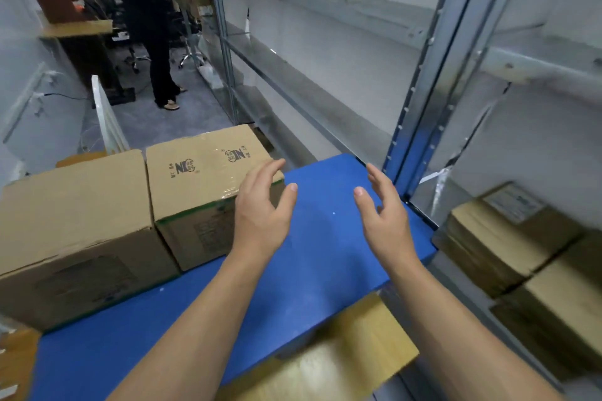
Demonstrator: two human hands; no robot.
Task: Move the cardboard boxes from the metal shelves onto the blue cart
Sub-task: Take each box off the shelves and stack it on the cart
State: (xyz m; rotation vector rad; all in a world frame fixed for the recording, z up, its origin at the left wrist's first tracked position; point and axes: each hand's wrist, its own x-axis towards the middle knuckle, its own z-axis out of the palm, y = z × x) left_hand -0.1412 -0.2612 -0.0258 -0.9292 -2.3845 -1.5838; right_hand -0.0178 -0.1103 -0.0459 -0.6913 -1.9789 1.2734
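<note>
Two cardboard boxes stand side by side on the blue cart [319, 257]: a large one [71, 231] at the left and a smaller taped one [202, 179] to its right. My left hand [264, 205] hovers with relaxed fingers at the smaller box's right edge, holding nothing. My right hand [384, 215] is open over the bare blue deck, palm facing left. More cardboard boxes [508, 234] sit on the low right shelf of the metal shelves [420, 101]. A flat cardboard piece [342, 355] lies at the cart's near edge.
The shelf bays straight ahead hold nothing. A person in black [143, 16] stands at the far end of the aisle beside office chairs. A white panel [107, 120] leans at the left beyond the boxes.
</note>
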